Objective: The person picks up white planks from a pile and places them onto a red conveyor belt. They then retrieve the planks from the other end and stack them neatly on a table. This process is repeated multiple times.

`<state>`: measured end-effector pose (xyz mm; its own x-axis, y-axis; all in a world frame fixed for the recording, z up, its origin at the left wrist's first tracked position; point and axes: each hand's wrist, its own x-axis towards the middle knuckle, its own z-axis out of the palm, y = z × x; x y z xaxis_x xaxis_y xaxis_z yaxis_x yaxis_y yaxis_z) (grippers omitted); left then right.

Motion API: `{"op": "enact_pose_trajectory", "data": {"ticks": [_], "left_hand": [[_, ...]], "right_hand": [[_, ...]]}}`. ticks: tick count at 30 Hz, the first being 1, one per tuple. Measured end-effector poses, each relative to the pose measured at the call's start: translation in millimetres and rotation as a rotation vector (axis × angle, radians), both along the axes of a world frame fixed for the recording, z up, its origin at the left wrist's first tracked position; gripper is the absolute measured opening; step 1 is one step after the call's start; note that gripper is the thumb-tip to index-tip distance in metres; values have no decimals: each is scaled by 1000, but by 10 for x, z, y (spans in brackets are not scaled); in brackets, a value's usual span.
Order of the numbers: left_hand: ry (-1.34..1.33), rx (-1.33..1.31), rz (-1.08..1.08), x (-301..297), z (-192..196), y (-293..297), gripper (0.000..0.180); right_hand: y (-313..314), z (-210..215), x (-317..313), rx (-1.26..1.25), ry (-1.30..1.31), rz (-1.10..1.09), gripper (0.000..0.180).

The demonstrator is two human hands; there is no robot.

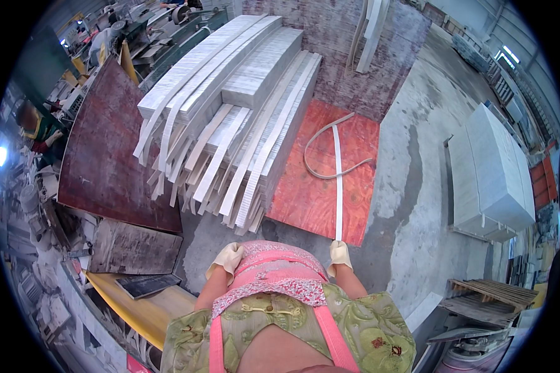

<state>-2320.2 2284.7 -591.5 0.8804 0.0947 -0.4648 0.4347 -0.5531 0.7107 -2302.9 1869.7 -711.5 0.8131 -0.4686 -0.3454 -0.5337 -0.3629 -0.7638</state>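
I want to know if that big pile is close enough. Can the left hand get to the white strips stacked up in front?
Probably yes. The left hand hangs at the person's side, apparently empty, and the nearest ends of the white strips lie just ahead with only bare floor between.

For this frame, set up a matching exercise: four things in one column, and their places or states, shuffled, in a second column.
Things:
1. right hand
2. left hand
3. pile of pale strips
4. looped strip

Places or states:
A. curls in an open loop on the red board
B. gloved, grips the near end of a long straight strip
C. stacked high, ends fanning out over the floor
D. gloved, close to the pink apron, holding no strip that shows

Pairs: 1-B, 2-D, 3-C, 4-A
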Motion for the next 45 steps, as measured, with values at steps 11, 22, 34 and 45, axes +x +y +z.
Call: {"op": "enact_pose_trajectory", "data": {"ticks": [11,22,34,45], "left_hand": [[6,-2,-20,8,99,-24,37],[21,73,-31,26,198,-65,42],[22,45,-30,-5,82,14,44],[11,44,-32,-21,15,15,44]], "right_hand": [[-27,-4,31,49,12,20,38],[1,-59,7,5,27,0,38],[35,176,18,22,86,64,45],[14,10,29,64,127,67,50]]}}
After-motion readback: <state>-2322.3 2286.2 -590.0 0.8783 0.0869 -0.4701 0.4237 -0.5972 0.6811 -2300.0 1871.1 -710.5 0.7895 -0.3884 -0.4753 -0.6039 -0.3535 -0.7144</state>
